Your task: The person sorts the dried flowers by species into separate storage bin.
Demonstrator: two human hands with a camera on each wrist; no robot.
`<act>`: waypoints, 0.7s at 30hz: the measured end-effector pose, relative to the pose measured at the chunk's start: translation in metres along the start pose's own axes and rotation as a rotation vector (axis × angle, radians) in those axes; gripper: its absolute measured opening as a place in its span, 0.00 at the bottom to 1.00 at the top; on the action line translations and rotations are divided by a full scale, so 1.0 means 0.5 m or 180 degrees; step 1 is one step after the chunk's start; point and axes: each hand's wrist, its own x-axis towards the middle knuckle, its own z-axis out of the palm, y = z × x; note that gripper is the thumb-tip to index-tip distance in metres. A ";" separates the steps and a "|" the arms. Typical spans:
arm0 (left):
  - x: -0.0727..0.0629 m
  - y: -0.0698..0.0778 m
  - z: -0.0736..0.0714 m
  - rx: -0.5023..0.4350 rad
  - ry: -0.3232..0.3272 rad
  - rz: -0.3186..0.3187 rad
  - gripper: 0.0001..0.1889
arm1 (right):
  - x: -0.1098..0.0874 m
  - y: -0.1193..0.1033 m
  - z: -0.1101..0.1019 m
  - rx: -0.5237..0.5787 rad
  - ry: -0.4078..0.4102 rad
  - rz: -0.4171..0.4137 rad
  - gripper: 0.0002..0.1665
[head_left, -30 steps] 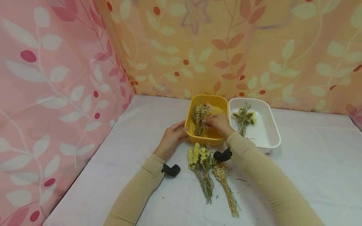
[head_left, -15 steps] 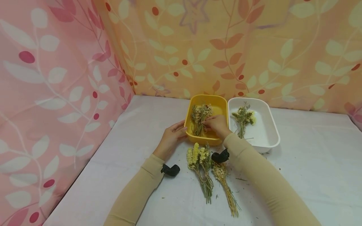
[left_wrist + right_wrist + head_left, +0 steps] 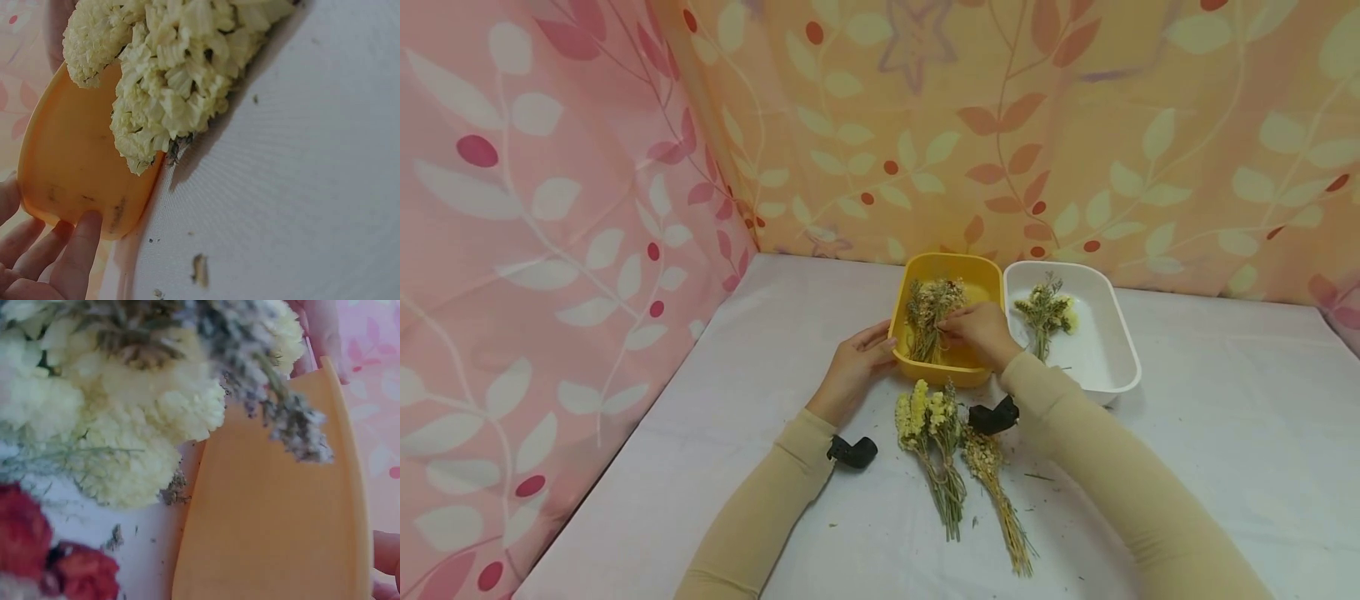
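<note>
The right grip (image 3: 976, 328) pinches a dried bouquet (image 3: 931, 302), likely light and brittle, best held by its tied stems (image 3: 925, 346); the left grip (image 3: 859, 358), unclenched, touches the yellow tray (image 3: 943, 374)

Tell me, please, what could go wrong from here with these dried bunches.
The right hand pinches the mixed bunch in the yellow box; looking dry, it might shed, as the loose bits on the table suggest. If that hand draws back low, the black wrist camera could brush the straw-coloured bunch close by in the head view.
</note>
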 end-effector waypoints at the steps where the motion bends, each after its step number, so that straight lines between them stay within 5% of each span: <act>1: 0.000 0.000 0.000 -0.0014 -0.0007 -0.0001 0.28 | -0.005 -0.001 -0.004 -0.0031 -0.0023 -0.0018 0.19; 11: -0.002 0.000 0.002 -0.0070 0.0013 -0.0006 0.26 | -0.090 -0.019 -0.062 -0.0069 -0.0370 -0.0189 0.24; 21: -0.004 0.001 0.002 -0.0080 -0.0005 -0.0021 0.27 | -0.183 0.013 -0.111 -0.0064 -0.0484 -0.0298 0.27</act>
